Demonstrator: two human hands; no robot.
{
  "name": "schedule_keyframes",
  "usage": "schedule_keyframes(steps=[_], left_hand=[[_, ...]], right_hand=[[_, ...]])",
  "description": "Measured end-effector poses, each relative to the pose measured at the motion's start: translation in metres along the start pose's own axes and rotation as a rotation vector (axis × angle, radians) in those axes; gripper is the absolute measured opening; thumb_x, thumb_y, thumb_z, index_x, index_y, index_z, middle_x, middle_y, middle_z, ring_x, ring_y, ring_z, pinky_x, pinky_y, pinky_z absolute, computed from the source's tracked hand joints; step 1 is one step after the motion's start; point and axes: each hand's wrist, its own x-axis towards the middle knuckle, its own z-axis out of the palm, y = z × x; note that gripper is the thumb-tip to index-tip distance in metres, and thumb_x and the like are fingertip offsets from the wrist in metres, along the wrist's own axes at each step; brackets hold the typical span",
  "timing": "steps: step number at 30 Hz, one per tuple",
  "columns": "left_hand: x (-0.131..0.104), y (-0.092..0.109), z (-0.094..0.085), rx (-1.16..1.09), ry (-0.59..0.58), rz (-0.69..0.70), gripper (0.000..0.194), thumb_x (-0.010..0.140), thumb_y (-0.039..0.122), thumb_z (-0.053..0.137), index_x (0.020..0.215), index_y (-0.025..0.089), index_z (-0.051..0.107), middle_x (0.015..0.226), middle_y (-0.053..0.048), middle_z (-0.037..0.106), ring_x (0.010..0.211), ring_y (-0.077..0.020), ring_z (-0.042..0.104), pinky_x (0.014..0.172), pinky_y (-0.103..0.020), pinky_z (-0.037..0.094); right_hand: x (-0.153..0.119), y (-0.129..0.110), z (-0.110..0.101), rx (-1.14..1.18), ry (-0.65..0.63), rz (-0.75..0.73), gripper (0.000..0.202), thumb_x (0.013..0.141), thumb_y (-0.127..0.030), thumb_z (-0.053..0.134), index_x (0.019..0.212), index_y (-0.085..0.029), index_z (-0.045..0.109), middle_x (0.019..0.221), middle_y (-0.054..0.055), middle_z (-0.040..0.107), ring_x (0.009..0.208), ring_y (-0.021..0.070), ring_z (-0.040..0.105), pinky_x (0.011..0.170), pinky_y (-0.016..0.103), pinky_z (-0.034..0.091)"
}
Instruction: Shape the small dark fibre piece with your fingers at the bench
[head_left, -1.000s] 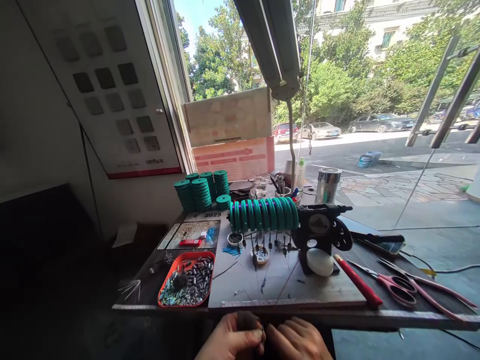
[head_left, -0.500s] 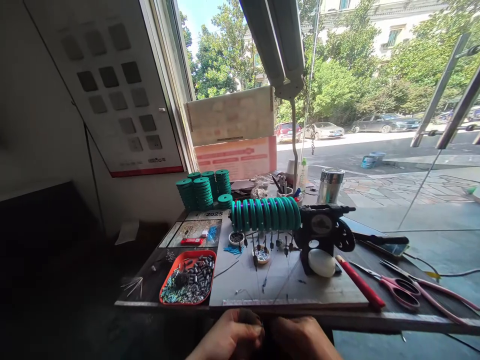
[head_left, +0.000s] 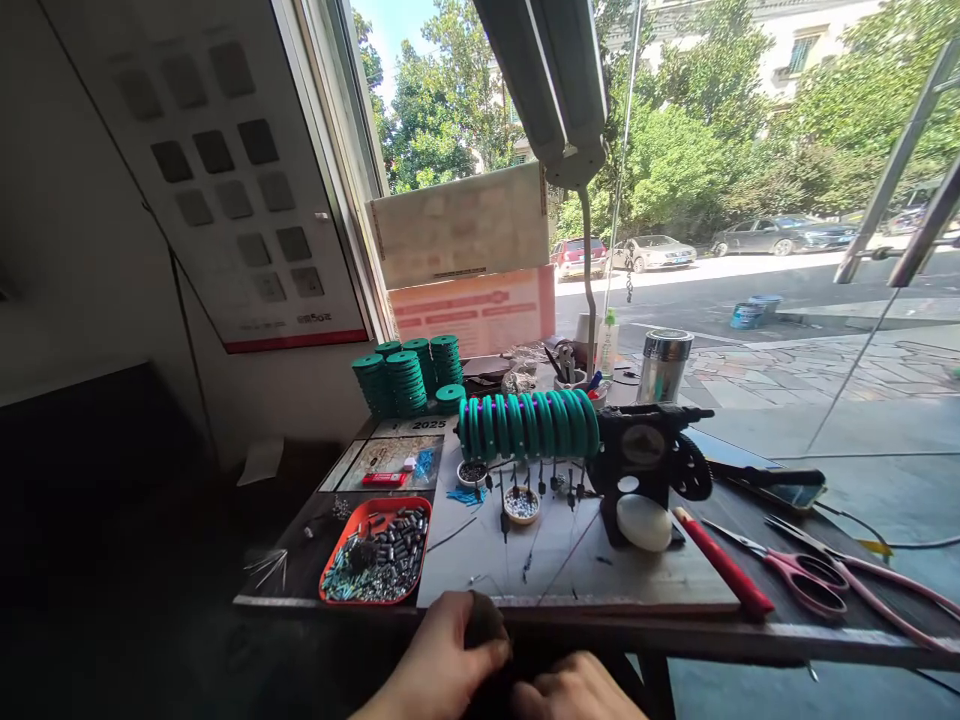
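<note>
At the bottom edge, just below the table's front edge (head_left: 600, 620), my left hand (head_left: 435, 665) pinches a small dark lump (head_left: 484, 618) between thumb and fingers. My right hand (head_left: 574, 695) sits close beside it, fingers curled, partly cut off by the frame; what it holds is hidden. Thin lines run from near my hands up to a row of green spools (head_left: 529, 425) mounted on a black hand-crank winder (head_left: 649, 460). Small weights hang under the spools.
An orange tray (head_left: 334, 565) of small metal parts sits front left. Stacks of green spools (head_left: 405, 380) stand behind. A red-handled tool (head_left: 724, 565), pink scissors (head_left: 799, 575), pink pliers (head_left: 877, 590), a white oval (head_left: 641, 522), two small dishes and a metal cup (head_left: 664, 365) lie around.
My left hand has risen toward the table edge with the dark lump, while my right hand has dropped lower in the frame. The view shifted slightly.
</note>
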Motion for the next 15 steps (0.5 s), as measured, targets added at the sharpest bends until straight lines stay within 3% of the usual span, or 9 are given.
schedule_keyframes(steps=[2,4,6,8,12,15], left_hand=[[-0.004,-0.001,-0.003,0.065,0.026,0.087,0.006,0.056,0.02,0.055,0.06,0.019,0.052,0.065,0.001,0.052,0.072,-0.0171,0.046,0.071,-0.03,0.034],[-0.005,-0.006,-0.004,0.065,0.03,0.124,0.004,0.057,0.021,0.052,0.059,0.02,0.048,0.063,0.001,0.049,0.071,-0.0184,0.045,0.068,-0.031,0.034],[-0.003,-0.013,-0.004,-0.018,0.09,0.12,0.009,0.056,0.022,0.053,0.063,0.02,0.048,0.068,0.0,0.051,0.075,-0.0204,0.047,0.069,-0.033,0.036],[0.0,-0.018,-0.003,-0.097,0.118,0.123,0.014,0.056,0.024,0.057,0.067,0.017,0.052,0.073,-0.003,0.054,0.078,-0.022,0.049,0.072,-0.034,0.038],[-0.001,-0.026,-0.002,-0.202,0.036,0.178,0.017,0.062,0.03,0.065,0.066,0.016,0.056,0.065,-0.001,0.055,0.07,-0.0181,0.05,0.066,-0.03,0.038],[-0.002,-0.033,0.001,-0.271,0.078,0.216,0.022,0.065,0.036,0.067,0.071,0.015,0.061,0.071,-0.002,0.06,0.074,-0.018,0.052,0.069,-0.03,0.039]], right_hand=[[0.017,0.002,-0.019,0.017,-0.072,-0.086,0.025,0.074,-0.024,0.069,0.056,-0.019,0.054,0.04,-0.008,0.058,0.03,0.0067,0.043,0.03,0.025,0.016],[0.036,0.009,-0.043,0.018,-0.124,-0.14,0.016,0.078,-0.021,0.065,0.064,-0.019,0.058,0.05,-0.004,0.063,0.038,0.0087,0.048,0.035,0.025,0.022],[0.053,0.018,-0.066,0.07,-0.182,-0.14,0.004,0.08,-0.017,0.061,0.077,-0.017,0.062,0.066,0.0,0.067,0.049,0.0119,0.052,0.046,0.026,0.03],[0.066,0.028,-0.079,0.184,-0.217,-0.116,0.005,0.081,-0.014,0.059,0.083,-0.017,0.062,0.075,0.001,0.066,0.057,0.0117,0.051,0.054,0.024,0.033],[0.072,0.036,-0.077,0.261,-0.235,0.021,0.01,0.076,-0.009,0.061,0.072,-0.017,0.059,0.067,-0.004,0.056,0.053,0.0075,0.041,0.049,0.02,0.028],[0.065,0.034,-0.066,0.263,-0.238,0.187,0.015,0.073,-0.006,0.059,0.065,-0.018,0.052,0.053,-0.01,0.034,0.045,0.0064,0.027,0.041,0.02,0.018]])
